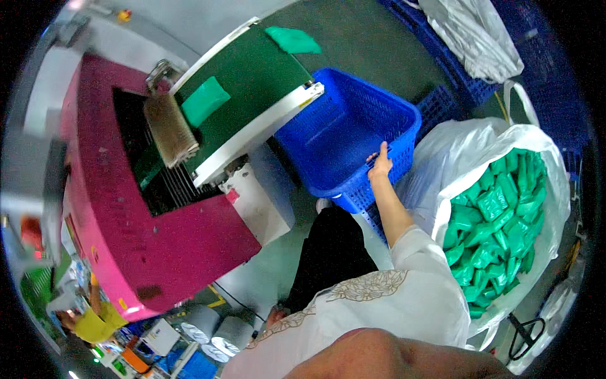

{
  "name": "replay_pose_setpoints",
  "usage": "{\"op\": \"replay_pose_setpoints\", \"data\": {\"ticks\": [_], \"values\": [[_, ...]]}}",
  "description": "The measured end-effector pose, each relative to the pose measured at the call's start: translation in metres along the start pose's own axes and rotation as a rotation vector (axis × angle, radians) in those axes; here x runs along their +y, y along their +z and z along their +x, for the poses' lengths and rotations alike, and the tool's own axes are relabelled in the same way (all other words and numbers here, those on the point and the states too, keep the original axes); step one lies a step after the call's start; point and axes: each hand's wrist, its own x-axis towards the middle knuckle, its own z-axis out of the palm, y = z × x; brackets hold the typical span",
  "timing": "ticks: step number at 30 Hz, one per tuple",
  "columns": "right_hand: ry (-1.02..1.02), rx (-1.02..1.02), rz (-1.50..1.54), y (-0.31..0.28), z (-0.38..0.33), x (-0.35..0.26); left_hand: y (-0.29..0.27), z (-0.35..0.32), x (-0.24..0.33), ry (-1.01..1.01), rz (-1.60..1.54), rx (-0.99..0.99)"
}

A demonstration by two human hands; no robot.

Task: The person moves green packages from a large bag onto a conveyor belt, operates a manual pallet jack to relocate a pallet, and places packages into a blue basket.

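My right hand (380,164) has its fingers hooked over the near right rim of a blue plastic basket (409,129). The basket stands under the end of a green conveyor belt (252,76); its blue inner walls and bottom show. Down by my hip is my left hand (276,314), small and blurred, partly hidden by my white shirt. One green packet (206,101) lies on the belt near the machine's outlet. Another green packet (293,40) sticks out past the belt's far end.
At my right a large white sack (416,167) holds many green packets (495,215). A pink machine (170,265) stands on the left. Blue pallets (437,107) and a whitish sack (473,38) lie beyond. A person in yellow (101,322) is at the lower left.
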Motion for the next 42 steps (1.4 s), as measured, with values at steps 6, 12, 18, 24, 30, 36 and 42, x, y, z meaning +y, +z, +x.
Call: {"op": "replay_pose_setpoints", "data": {"ticks": [6, 12, 18, 24, 30, 36, 42], "values": [[-0.023, 0.116, -0.167, -0.045, 0.086, 0.057, 0.011, -0.002, 0.018, -0.013, 0.079, 0.021], [0.018, -0.205, -0.178, 0.017, 0.164, 0.076, -0.005, 0.018, 0.032, 0.012, 0.132, 0.037], [-0.168, -0.645, -1.488, 0.000, 0.164, 0.098, -0.027, 0.039, 0.064, 0.109, 0.229, -0.042], [0.317, -0.321, -0.889, -0.085, 0.116, -0.012, -0.019, 0.091, 0.185, 0.206, 0.355, -0.128], [0.016, 0.096, -0.622, -0.086, 0.221, -0.181, 0.021, 0.135, 0.392, 0.264, 0.471, -0.193], [0.275, 0.009, -0.534, 0.000, 0.318, -0.272, 0.134, 0.197, 0.689, 0.332, 0.449, -0.196], [-0.737, -0.138, -1.630, 0.169, 0.513, -0.379, 0.229, 0.211, 1.042, 0.629, 0.615, -0.111]]}}
